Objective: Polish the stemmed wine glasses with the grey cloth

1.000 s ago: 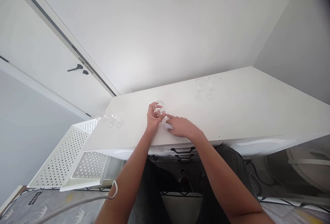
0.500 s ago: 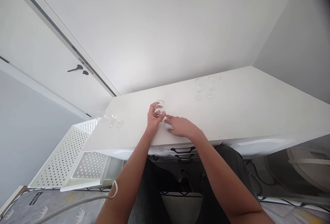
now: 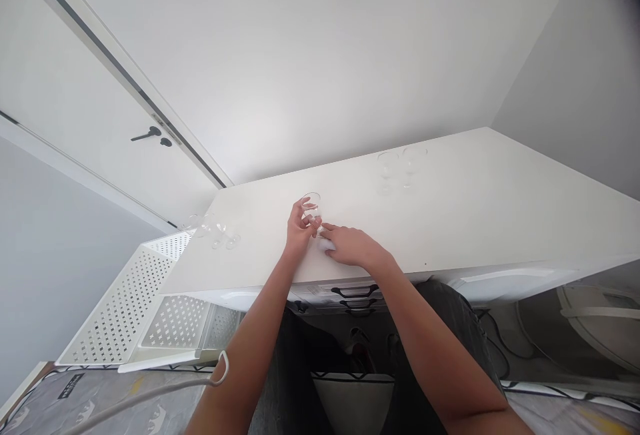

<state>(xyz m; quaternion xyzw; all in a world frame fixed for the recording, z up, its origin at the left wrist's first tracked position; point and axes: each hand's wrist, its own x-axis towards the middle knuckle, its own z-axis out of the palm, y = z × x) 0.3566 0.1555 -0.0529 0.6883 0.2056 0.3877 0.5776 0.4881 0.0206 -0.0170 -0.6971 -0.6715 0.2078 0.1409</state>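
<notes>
My left hand [image 3: 302, 223] is closed around the bowl of a clear stemmed glass [image 3: 311, 201], which tilts over the white cabinet top [image 3: 270, 208]. Its rim points up and away from me. My right hand [image 3: 350, 244] is at the foot end of the same glass, fingers bent round a small whitish cloth or tissue [image 3: 327, 245]. The right fingertips meet the stem close to the left fingers. Most of the stem and foot is hidden by my hands.
Two clear stemmed glasses [image 3: 409, 168] stand at the back right of the cabinet top. Several more glasses [image 3: 220, 235] are at its left end. White perforated baskets [image 3: 120, 308] sit below left. Black drawer handles [image 3: 355, 291] line the front, and a cable hook [image 3: 223, 368] hangs lower left.
The glass has shifted slightly upward and turned a little in my left hand. My right hand stays at the foot end with the whitish cloth or tissue.
</notes>
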